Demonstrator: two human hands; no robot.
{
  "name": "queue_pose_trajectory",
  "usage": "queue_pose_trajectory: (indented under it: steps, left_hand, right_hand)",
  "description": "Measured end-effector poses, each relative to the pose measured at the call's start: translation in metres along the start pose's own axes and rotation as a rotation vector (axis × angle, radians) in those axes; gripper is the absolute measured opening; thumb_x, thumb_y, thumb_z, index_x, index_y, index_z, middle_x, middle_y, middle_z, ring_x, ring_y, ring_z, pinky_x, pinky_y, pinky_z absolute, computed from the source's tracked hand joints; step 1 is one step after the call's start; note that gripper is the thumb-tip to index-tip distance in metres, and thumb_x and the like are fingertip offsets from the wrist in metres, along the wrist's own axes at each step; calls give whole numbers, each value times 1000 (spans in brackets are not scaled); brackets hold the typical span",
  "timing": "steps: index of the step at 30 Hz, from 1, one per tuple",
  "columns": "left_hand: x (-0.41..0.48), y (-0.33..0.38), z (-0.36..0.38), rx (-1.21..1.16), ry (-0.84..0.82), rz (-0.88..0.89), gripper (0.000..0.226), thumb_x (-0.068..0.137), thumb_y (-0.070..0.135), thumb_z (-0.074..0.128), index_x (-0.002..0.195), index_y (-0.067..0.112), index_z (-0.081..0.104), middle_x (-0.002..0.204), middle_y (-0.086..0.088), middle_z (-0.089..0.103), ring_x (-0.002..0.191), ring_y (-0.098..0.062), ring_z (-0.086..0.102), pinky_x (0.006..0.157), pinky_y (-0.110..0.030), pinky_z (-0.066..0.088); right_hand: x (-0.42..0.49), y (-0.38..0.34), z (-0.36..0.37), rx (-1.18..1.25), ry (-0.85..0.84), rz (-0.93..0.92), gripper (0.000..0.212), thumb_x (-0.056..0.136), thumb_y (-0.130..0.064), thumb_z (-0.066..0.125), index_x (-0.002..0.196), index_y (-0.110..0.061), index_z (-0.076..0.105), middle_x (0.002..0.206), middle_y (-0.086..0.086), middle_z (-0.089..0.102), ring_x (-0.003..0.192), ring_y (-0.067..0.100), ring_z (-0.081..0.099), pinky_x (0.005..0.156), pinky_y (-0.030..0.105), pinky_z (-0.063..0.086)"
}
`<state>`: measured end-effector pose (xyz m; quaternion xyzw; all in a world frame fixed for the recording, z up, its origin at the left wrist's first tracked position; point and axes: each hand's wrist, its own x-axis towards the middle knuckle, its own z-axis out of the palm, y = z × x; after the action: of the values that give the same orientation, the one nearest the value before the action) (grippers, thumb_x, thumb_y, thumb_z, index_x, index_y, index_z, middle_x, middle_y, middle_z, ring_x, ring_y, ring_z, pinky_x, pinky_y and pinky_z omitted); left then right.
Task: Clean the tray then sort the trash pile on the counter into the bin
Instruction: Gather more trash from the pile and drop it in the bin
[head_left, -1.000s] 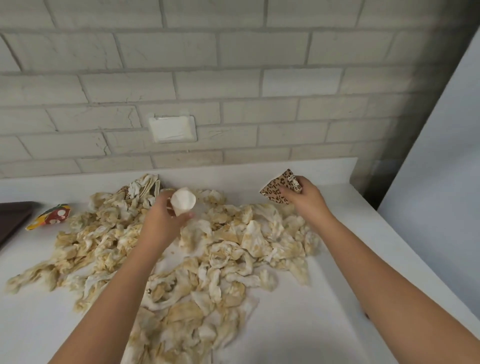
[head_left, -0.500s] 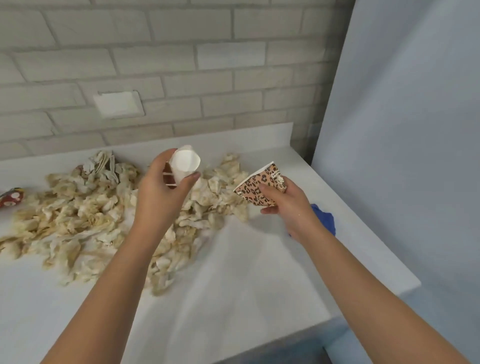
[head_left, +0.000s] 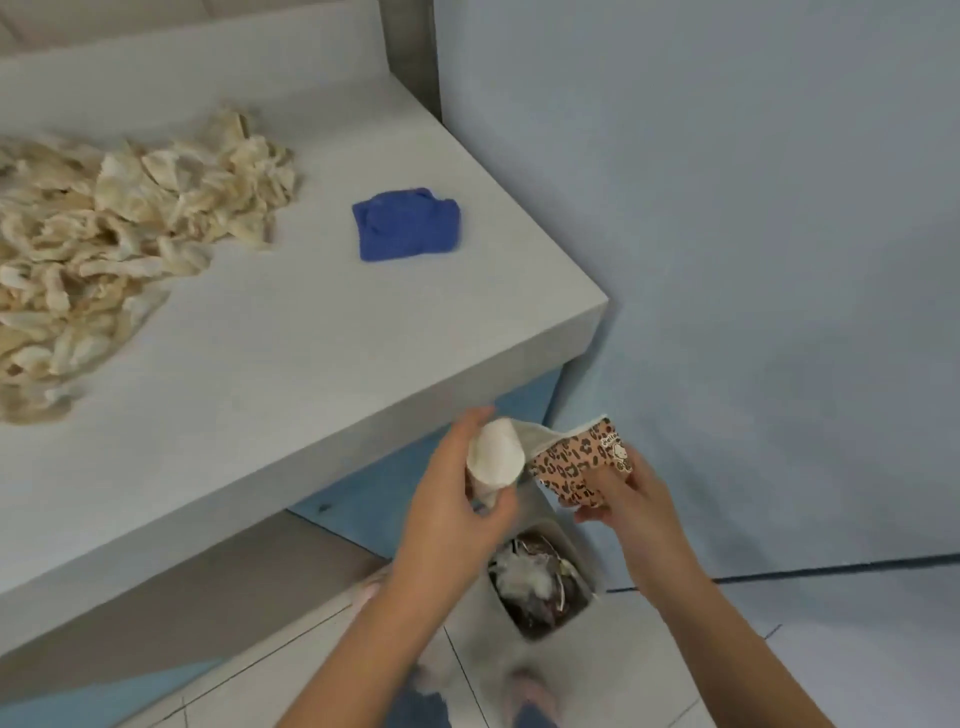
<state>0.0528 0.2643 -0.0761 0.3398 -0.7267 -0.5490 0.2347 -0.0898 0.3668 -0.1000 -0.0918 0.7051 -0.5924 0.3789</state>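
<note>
Looking down past the front right corner of a pale grey counter. Heaped along its left edge and spilling out of view: the trash pile, crumpled paper scraps stained yellow. Near the right edge, well apart from the pile, lying flat: a folded blue cloth. Behind the back right corner, a grey pillar. To the right, a plain pale blue wall, meeting the floor along a dark line. Under the counter's front edge, blue cabinet fronts and a shadowed recess. Below that, pale floor tiles with thin dark joints.

Both hands off the counter, just below its front right corner, held over the bin.

Left hand: fingers and thumb curled round a small white paper cup, one round end turned toward the camera.

Right hand: thumb and fingers pinching a leopard-print paper cup by its lower part, tilted, open mouth facing the white cup. White cup right at that mouth; touching or not, cannot tell.

Directly beneath, standing on the floor against the cabinet: a grey open-topped bin, with crumpled white and dark rubbish inside.

At the bottom edge, blurred: feet in pale slippers.
</note>
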Motion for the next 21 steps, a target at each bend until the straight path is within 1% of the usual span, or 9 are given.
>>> queue_pose_trajectory:
  steps: [2,4,7,9,10,12,15,18,21]
  left_hand:
    - [-7,-46,34,-21,-45,-132,59,81,10,69,122,44,47,122,16,55,110,-7,56,94,-27,49]
    - [-10,-96,65,-14,-66,-255,58,78,7,71,117,45,48,119,12,57,106,-12,59,93,-33,51]
    - [-9,-176,111,-10,-52,-451,56,76,5,73,113,38,48,111,3,61,92,-9,62,74,-14,52]
    - [-5,-232,140,44,-46,-533,53,77,10,74,121,27,50,103,4,62,84,-6,61,63,-6,46]
    - [-3,-257,155,109,-60,-549,54,77,15,75,124,24,51,103,4,62,83,-8,61,63,-5,44]
    - [4,-307,182,266,-100,-541,56,78,27,74,129,22,51,112,2,60,94,-14,58,77,-13,47]
    - [14,-375,214,529,-191,-489,53,86,36,64,134,20,46,124,-3,46,109,-17,50,94,-26,45]
    - [23,-428,233,654,-248,-418,36,94,17,50,130,17,49,128,-4,40,114,-19,47,97,-24,43]
    - [28,-472,246,804,-374,-335,40,96,6,41,134,19,43,137,-4,36,124,-19,42,104,-24,38]
  right_hand:
    - [6,45,-23,-69,34,80,17,91,-4,52,104,-15,56,98,5,67,79,15,68,55,21,54]
    - [19,93,-42,-140,63,157,16,92,-7,53,105,-15,54,97,3,65,83,16,65,56,23,54]
    - [50,176,-61,-270,117,280,10,90,-10,56,97,-15,54,87,6,64,76,21,62,72,44,55]
    - [78,234,-68,-387,159,348,10,86,-15,58,95,-16,55,83,7,66,75,24,62,75,45,53]
    - [92,261,-70,-442,174,379,11,84,-18,58,95,-17,55,82,5,66,75,24,62,74,43,52]
    - [118,308,-72,-548,183,413,14,83,-25,57,96,-20,54,86,3,65,77,22,61,70,36,50]
    - [151,368,-74,-663,167,412,28,88,-29,54,113,-16,52,104,6,59,84,23,58,68,30,44]
    - [175,422,-74,-867,60,381,47,94,-42,47,131,-14,40,127,12,46,100,29,59,77,32,45]
    - [191,468,-71,-1067,-57,290,46,96,-39,45,136,-20,35,136,8,41,114,25,55,89,31,48]
